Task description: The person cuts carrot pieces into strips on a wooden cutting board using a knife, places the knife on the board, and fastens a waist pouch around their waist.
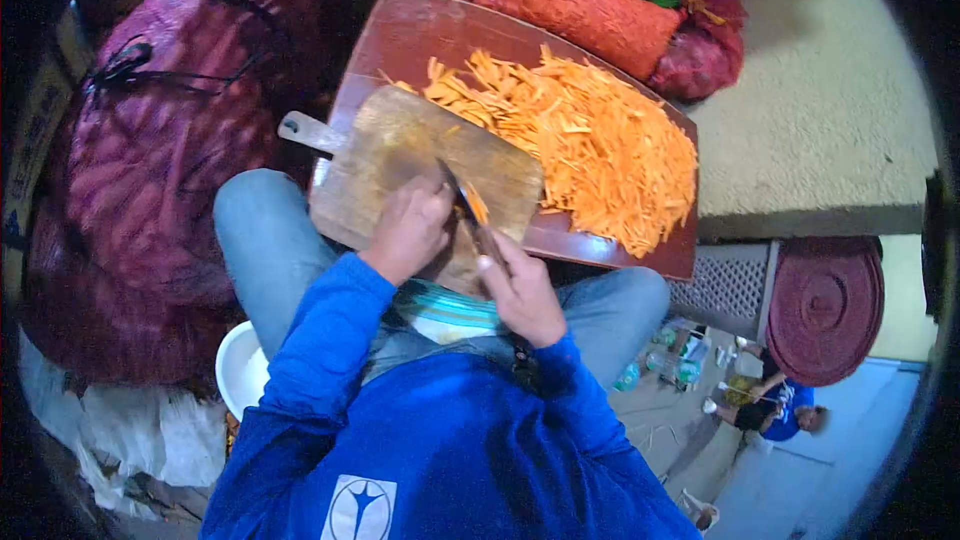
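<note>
Reddish table (pixel 378 52); right hand (pixel 524 292) grips knife (pixel 463 202); blue shirt (pixel 455 440), 1 white emblem (pixel 359 510).

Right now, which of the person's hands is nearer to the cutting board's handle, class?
The left. The left hand is over the cutting board, between the board's handle and the right hand, which grips the knife farther off.

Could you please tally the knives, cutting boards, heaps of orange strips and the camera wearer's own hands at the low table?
Knives: 1 (dark-bladed knife)
Cutting boards: 1 (wooden board)
Heaps: 1 (orange strips)
Hands: 2 (left hand, right hand)
Total: 5
</note>
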Demonstrator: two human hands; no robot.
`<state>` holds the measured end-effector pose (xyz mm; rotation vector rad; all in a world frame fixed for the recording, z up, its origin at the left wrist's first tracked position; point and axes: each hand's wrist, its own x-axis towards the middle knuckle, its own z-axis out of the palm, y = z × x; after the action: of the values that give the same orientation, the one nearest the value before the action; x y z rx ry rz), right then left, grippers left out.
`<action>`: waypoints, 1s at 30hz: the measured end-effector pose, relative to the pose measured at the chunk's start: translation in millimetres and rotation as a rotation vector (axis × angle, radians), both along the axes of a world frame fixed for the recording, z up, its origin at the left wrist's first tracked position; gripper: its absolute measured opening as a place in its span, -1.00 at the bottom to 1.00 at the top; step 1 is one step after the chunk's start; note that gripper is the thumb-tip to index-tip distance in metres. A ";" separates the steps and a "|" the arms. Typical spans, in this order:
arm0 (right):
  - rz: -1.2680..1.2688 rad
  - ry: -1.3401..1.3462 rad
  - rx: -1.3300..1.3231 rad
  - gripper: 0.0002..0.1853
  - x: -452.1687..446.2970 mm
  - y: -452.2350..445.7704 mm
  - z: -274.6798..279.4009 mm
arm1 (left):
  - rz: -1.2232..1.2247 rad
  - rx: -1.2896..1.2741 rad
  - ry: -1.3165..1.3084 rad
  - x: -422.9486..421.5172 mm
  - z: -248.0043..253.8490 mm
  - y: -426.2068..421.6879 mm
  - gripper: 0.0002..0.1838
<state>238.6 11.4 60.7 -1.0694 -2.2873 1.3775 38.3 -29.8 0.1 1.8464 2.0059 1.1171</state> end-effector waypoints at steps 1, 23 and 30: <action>-0.006 0.008 -0.045 -0.54 -1.1 0.2 1.3 | 0.009 -0.007 0.000 -0.1 1.4 0.7 -0.79; -0.181 0.108 -0.078 -0.67 40.9 61.4 -33.0 | 0.228 -0.003 0.080 -29.2 -2.3 2.9 -0.92; -0.248 0.045 -0.036 -0.66 32.4 106.8 17.7 | 0.178 -0.129 0.193 -25.0 -2.1 3.9 -0.85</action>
<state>271.1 118.3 78.4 -1.2709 -2.0249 1.3329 13.3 -25.9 -2.0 1.8008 2.3290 0.8547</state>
